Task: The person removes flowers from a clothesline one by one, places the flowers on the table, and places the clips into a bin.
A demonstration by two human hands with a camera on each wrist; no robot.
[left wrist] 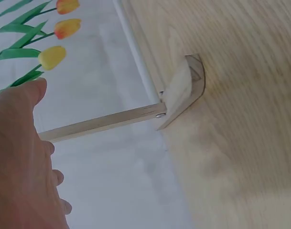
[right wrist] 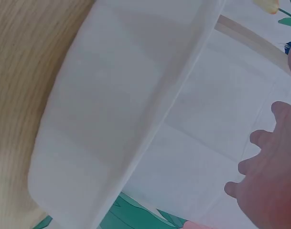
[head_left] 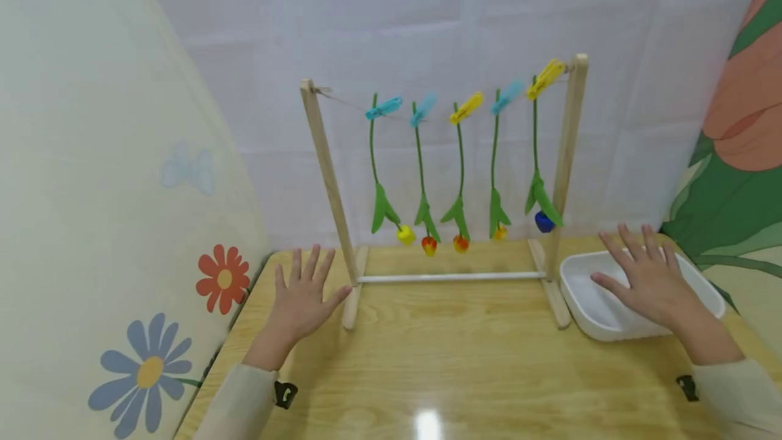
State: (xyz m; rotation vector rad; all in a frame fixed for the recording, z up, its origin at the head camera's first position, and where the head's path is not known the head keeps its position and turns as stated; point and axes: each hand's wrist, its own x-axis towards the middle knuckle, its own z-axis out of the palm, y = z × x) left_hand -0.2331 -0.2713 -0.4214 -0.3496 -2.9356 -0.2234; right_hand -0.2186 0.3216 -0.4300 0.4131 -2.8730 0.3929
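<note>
Both hands hold nothing, their fingers spread. My left hand (head_left: 303, 304) is beside the left post of a wooden rack (head_left: 330, 182), its thumb close to the rack's foot in the head view. Over the white plastic basin (head_left: 580, 297) at the right is my right hand (head_left: 650, 280). Several artificial tulips hang head down from the rack's string, each by a clothespin: a yellow tulip (head_left: 406, 235) at the left, orange-red tulips (head_left: 461, 244) in the middle, and a blue tulip (head_left: 544, 222) by the right post. Some clothespins are blue (head_left: 383, 108), others yellow (head_left: 467, 108).
The rack and basin stand on a wood-grain table (head_left: 440, 358). A white bar (head_left: 452, 278) joins the rack's feet low down. Behind hangs a white cloth (head_left: 427, 19); flower-printed panels flank the table, with a red printed flower (head_left: 223, 280) at the left.
</note>
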